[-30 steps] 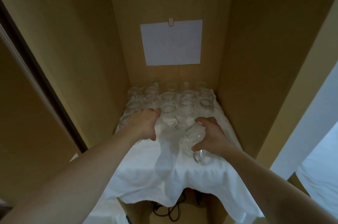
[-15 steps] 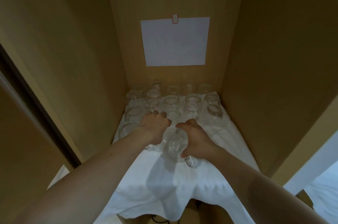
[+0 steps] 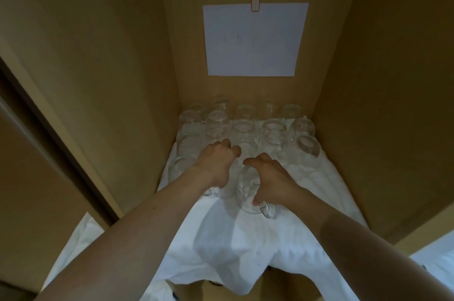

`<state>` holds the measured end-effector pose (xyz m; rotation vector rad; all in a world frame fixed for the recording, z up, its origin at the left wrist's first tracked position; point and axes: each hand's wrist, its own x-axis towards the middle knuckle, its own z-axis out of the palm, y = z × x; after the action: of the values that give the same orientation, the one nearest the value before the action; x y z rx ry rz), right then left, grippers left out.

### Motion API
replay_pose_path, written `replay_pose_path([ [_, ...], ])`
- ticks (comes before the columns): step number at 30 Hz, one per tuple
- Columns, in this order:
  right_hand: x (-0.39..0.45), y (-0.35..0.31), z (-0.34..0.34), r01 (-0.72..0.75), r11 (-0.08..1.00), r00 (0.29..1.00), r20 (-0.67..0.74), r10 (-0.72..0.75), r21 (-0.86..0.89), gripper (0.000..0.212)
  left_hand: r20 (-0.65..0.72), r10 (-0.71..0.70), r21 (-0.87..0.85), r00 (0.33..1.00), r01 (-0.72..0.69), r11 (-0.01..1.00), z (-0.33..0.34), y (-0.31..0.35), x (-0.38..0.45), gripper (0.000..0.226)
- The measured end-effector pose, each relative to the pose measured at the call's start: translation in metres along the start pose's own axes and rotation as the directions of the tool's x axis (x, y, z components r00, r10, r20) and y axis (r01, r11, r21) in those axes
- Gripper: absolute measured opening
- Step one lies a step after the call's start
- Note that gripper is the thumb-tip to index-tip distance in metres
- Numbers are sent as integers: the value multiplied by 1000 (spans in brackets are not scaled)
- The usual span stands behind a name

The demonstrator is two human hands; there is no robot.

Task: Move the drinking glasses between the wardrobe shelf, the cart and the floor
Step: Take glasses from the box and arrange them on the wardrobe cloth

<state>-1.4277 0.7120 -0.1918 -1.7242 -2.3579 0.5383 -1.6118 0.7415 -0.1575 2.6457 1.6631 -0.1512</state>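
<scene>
Right hand: my right hand [image 3: 272,177] curls over the clear round-bodied drinking glass [image 3: 247,190] at the front of the cloth, fingers round its side.
Left hand: my left hand [image 3: 216,165] grips a second clear glass [image 3: 208,191], mostly hidden under my palm.
Feel: light, rigid, slick, breakable, I reckon; hold the belly, not the rim.
Footing: the rumpled white cloth [image 3: 245,239] on the wardrobe shelf looks soft, so bases may wobble.
Room: packed rows of clear glasses [image 3: 245,128] just behind; tan wooden side walls [image 3: 368,104] close in; open space lies toward me.
</scene>
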Motion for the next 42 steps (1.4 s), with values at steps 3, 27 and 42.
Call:
replay_pose_path([
  [3, -3, 0, 1, -3, 1000, 1000, 15, 3, -3, 116, -36, -11, -49, 999, 9, 999, 7, -1, -1, 83],
  [27, -80, -27, -14, 119, 993, 988, -100, -120, -15, 106, -265, -363, -295, 893, 283, 912, -2, 41, -121, 93],
  [42, -112, -75, 23, 247, 963, 962, -93, -257, -110, 98, -180, -512, -300, 840, 449, 842, 22, 49, -232, 81],
])
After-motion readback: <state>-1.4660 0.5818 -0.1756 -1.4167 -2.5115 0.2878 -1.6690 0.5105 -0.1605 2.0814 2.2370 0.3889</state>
